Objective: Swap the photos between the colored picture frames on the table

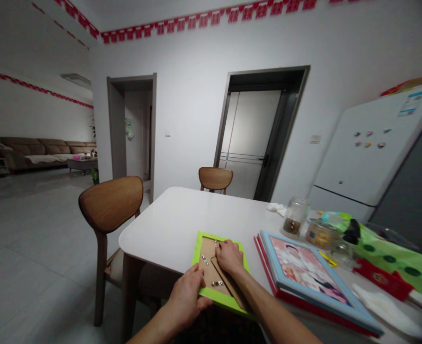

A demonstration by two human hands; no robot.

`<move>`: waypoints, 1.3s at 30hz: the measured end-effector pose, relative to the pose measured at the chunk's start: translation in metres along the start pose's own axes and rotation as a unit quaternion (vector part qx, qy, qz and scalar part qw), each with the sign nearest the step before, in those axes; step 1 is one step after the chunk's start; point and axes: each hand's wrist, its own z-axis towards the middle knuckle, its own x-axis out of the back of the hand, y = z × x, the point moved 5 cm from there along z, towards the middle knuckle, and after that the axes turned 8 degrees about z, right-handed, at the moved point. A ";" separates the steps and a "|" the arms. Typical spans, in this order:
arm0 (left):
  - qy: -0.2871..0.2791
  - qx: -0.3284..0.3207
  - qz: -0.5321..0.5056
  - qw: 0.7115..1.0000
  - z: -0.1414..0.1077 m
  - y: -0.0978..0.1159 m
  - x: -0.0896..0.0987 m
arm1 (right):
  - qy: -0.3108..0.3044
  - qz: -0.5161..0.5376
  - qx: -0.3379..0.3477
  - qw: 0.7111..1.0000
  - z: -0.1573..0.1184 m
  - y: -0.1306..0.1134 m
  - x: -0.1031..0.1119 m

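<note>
- And here's the green frame, back side up at the near edge of the white table, its brown backing board showing.
- The left hand is clamped on the green frame at its near left corner, fingers over the rim and thumb along the near edge.
- Over comes the right hand, on the far right part of the green frame, fingers bunched beside a metal clip; whether they pinch it, I cannot tell.
- The two hands are apart, with part of the green frame between them.
- Two more clips sit in view on the green frame's backing, and a brown support leg runs under the right hand and wrist.
- Just right of the green frame, a blue frame holding a photo lies face up on something red.
- Beyond the green frame and to its right: a tall glass jar with dark contents, then a lower glass jar.
- Farther right of the green frame, a red box sits against a green bag.
- Left of the green frame stands a wooden chair; another chair is beyond it, across the table.
</note>
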 end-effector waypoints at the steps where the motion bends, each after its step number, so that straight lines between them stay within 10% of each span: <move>1: -0.001 0.000 -0.002 1.000 0.000 0.000 0.000 | -0.002 -0.001 -0.004 1.000 0.002 0.001 -0.001; 24: -0.012 -0.019 -0.003 1.000 0.002 0.002 0.004 | -0.120 0.042 0.093 0.988 -0.015 0.034 0.034; 39: -0.014 -0.013 -0.003 1.000 0.005 -0.002 0.000 | -0.059 0.055 0.112 0.990 -0.044 0.016 0.045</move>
